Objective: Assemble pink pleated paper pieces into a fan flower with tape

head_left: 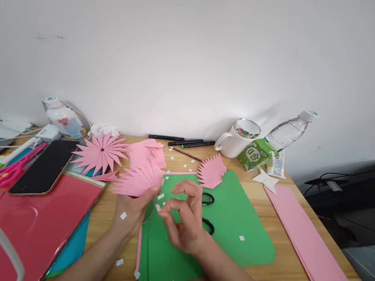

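Note:
My left hand is closed on a fan of pink paper spikes, held up just above the wooden desk. My right hand hovers beside it over the green paper sheets, fingers curled and pinched near a small white tape piece at the fan's edge; what the fingertips hold is too small to name. A finished pink paper starburst flower lies behind the fan. A second pink spiked fan rests on the green sheets. Black scissors lie partly hidden behind my right hand.
Red paper with a black phone and pink scissors lies on the left. Pink paper strips lie right. A white mug, green box, water bottle, black pens and glue bottle line the wall.

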### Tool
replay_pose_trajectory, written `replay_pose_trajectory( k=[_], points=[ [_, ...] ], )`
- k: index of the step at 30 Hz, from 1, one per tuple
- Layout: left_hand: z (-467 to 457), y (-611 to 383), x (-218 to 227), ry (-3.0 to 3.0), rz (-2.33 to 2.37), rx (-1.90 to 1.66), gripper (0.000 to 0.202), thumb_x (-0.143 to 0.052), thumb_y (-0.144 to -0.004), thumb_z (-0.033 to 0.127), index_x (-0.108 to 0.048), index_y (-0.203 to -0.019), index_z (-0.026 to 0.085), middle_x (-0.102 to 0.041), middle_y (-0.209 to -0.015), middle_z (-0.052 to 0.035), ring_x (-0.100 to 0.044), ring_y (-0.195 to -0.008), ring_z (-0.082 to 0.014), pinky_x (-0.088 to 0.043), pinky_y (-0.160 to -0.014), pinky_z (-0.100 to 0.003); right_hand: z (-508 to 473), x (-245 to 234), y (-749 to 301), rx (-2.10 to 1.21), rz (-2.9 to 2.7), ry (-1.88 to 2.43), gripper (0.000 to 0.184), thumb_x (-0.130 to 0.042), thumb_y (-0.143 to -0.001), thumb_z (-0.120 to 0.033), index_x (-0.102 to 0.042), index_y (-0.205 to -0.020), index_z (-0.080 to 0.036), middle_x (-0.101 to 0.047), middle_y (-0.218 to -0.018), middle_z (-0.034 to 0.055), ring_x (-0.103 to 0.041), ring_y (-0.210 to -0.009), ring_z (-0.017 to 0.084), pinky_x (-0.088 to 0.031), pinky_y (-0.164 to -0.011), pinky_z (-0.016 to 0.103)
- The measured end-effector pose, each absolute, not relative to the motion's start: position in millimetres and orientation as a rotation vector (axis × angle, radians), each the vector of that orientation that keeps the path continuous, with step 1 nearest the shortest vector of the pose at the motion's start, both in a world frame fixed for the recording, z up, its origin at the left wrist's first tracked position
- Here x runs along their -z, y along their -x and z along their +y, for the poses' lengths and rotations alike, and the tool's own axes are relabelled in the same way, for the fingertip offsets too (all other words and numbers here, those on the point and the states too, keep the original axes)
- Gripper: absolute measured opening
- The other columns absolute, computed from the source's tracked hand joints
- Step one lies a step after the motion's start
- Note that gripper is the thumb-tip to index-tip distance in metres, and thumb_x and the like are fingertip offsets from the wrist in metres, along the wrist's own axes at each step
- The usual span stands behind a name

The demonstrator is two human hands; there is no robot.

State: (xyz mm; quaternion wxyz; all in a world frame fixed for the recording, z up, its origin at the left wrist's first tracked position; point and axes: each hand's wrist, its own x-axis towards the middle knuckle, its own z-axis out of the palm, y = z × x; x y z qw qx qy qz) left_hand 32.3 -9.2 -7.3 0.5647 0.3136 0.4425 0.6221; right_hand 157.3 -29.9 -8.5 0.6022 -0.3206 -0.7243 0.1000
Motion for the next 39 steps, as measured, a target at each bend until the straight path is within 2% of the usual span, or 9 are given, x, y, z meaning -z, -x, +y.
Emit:
replay_pose_trajectory(
  k=[2, 4, 6, 7, 10, 13, 19, 27, 39],
  points=[
    [-5.8, -31.2, -0.8, -0.667, 1.000, -1.460, 0.032, -0.082, -0.052, 0.019, -0.067, -0.080, 0.021, -0.068, -0.071, 0.0013, -0.063, -0.068, -0.0154, -0.054, -0.068, -0.026, -29.8, 1.8, -160.5, -0.660, -1.596, 0.603, 0.005, -0.054, -0.089, -0.023, -0.051, -0.085, -0.022, -0.064, -0.093, 0.0086, -0.061, -0.089, 0.021, -0.050, -0.080, 0.042],
    [-3.4, -28.5, -5.2, -0.600, 0.957, -1.444, 0.034, -0.083, -0.049, 0.018, -0.066, -0.079, 0.023, -0.066, -0.067, 0.0032, -0.062, -0.064, -0.0136, -0.054, -0.064, -0.024, -27.4, -1.5, -165.8, -1.207, -1.443, 0.506, 0.014, -0.059, -0.088, -0.031, -0.048, -0.087, -0.022, -0.067, -0.074, 0.0033, -0.064, -0.069, 0.016, -0.053, -0.066, 0.033],
    [-1.9, -25.2, -5.8, -0.573, 0.933, -1.423, 0.036, -0.083, -0.048, 0.019, -0.066, -0.079, 0.023, -0.064, -0.063, 0.0046, -0.060, -0.059, -0.0119, -0.053, -0.060, -0.022, -23.5, -1.5, -171.7, -1.661, -1.410, 0.430, 0.023, -0.065, -0.084, -0.039, -0.052, -0.087, -0.020, -0.063, -0.057, -0.0020, -0.058, -0.047, 0.012, -0.047, -0.048, 0.023],
    [-1.4, -23.6, -5.3, -0.575, 0.926, -1.409, 0.036, -0.084, -0.048, 0.020, -0.065, -0.079, 0.023, -0.063, -0.062, 0.0050, -0.060, -0.057, -0.0112, -0.053, -0.058, -0.022, -21.4, -0.9, -174.0, -1.780, -1.431, 0.425, 0.025, -0.064, -0.084, -0.042, -0.057, -0.083, -0.018, -0.060, -0.051, -0.0035, -0.055, -0.041, 0.010, -0.044, -0.043, 0.021],
    [-0.8, -20.6, -3.1, -0.631, 0.890, -1.344, 0.029, -0.082, -0.052, 0.023, -0.063, -0.074, 0.022, -0.062, -0.063, 0.0041, -0.058, -0.057, -0.0110, -0.053, -0.057, -0.022, -15.2, 0.2, -174.8, -1.643, -1.396, 0.611, 0.026, -0.065, -0.083, -0.041, -0.064, -0.074, -0.016, -0.058, -0.049, -0.0038, -0.055, -0.043, 0.008, -0.046, -0.047, 0.020],
    [-1.5, -21.8, -2.8, -0.719, 0.873, -1.273, 0.020, -0.079, -0.056, 0.025, -0.062, -0.067, 0.023, -0.060, -0.062, 0.0015, -0.056, -0.057, -0.0144, -0.053, -0.056, -0.028, -9.4, 0.4, -169.1, -1.382, -1.172, 0.765, 0.019, -0.074, -0.076, -0.036, -0.065, -0.075, -0.019, -0.062, -0.061, -0.0032, -0.058, -0.053, 0.009, -0.050, -0.053, 0.021],
    [-4.9, -29.9, -3.3, -0.793, 0.885, -1.200, 0.015, -0.075, -0.058, 0.025, -0.063, -0.066, 0.021, -0.060, -0.063, 0.0001, -0.053, -0.054, -0.0136, -0.050, -0.054, -0.029, -3.5, 4.5, -165.1, -1.374, -1.109, 0.760, 0.021, -0.074, -0.074, -0.039, -0.069, -0.072, -0.018, -0.062, -0.082, 0.0010, -0.062, -0.060, 0.010, -0.056, -0.056, 0.025],
    [-5.2, -30.9, -4.0, -0.718, 0.894, -1.197, 0.015, -0.076, -0.055, 0.022, -0.064, -0.062, 0.019, -0.060, -0.060, 0.0011, -0.052, -0.054, -0.0119, -0.047, -0.054, -0.027, -3.5, 10.5, -165.4, -1.412, -1.044, 0.768, 0.015, -0.077, -0.072, -0.034, -0.073, -0.071, -0.020, -0.065, -0.077, -0.0003, -0.062, -0.058, 0.010, -0.056, -0.059, 0.025],
    [-5.9, -31.8, -4.4, -0.822, 0.939, -1.166, 0.021, -0.076, -0.056, 0.026, -0.060, -0.067, 0.019, -0.058, -0.061, 0.0015, -0.053, -0.056, -0.0132, -0.049, -0.056, -0.028, -2.5, 9.2, -164.3, -1.465, -0.981, 0.825, 0.023, -0.081, -0.064, -0.037, -0.069, -0.064, -0.018, -0.063, -0.063, -0.0021, -0.061, -0.053, 0.011, -0.054, -0.054, 0.024]
  ],
)
